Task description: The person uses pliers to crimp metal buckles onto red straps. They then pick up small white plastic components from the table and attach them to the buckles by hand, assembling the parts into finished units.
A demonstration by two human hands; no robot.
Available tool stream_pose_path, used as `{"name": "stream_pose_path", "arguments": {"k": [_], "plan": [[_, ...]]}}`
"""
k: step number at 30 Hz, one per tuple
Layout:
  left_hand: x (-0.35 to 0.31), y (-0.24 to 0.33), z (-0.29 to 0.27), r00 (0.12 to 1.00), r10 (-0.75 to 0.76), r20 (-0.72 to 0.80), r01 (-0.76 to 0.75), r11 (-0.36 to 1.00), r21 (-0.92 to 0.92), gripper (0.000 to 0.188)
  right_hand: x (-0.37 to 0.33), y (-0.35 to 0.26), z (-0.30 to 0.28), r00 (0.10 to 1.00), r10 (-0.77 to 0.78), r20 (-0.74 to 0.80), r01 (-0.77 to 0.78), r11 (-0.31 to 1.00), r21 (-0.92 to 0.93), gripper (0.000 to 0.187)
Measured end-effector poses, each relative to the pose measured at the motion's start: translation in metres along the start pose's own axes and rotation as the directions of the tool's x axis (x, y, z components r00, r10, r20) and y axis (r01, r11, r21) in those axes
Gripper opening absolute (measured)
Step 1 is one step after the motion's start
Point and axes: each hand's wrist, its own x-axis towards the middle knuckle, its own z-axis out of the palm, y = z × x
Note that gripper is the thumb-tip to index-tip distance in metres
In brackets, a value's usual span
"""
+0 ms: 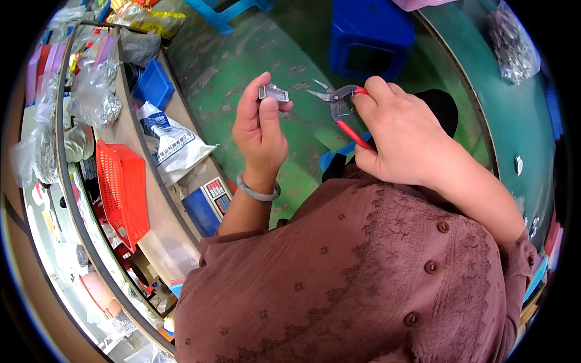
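Between the thumb and fingers of my left hand (261, 136), raised in front of me, is a small rectangular silver metal piece (275, 93) that looks like a buckle. A grey bangle (259, 192) circles that wrist. My right hand (402, 130) is wrapped round a pair of pliers (336, 110) with red handles. Their slim pointed jaws are spread apart and face the metal piece, a short gap away from it. Part of the handles is hidden by the right hand's fingers.
Left, a shelf (166, 242) bears a red plastic basket (124, 190), a blue tray (154, 85), a white sack (172, 142) and a blue scale (209, 206). A blue stool (371, 42) stands ahead. On the green table (484, 72) at right lies a bag of metal parts (513, 45).
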Motion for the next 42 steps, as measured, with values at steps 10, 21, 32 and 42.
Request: {"name": "stream_pose_path", "arguments": {"k": [10, 21, 32, 42], "plan": [[-0.001, 0.003, 0.001, 0.988, 0.077, 0.136, -0.106, 0.969, 0.225, 0.026, 0.006, -0.011, -0.005, 0.997, -0.062, -0.056, 0.061, 0.998, -0.022, 0.037], [0.008, 0.005, 0.004, 0.920, 0.266, 0.287, -0.382, 0.771, 0.510, 0.022, 0.014, -0.019, 0.004, 0.997, 0.062, 0.035, -0.058, 0.991, -0.119, 0.029], [0.000, -0.017, 0.011, 0.986, 0.066, 0.152, -0.117, 0.926, 0.360, 0.024, 0.032, -0.015, -0.018, 0.922, 0.092, 0.376, -0.117, 0.992, 0.045, 0.030], [0.010, -0.011, 0.010, 0.873, 0.299, 0.385, -0.475, 0.696, 0.538, 0.022, 0.036, -0.015, -0.023, 0.898, 0.089, 0.431, -0.050, 0.994, -0.101, 0.026]]}}
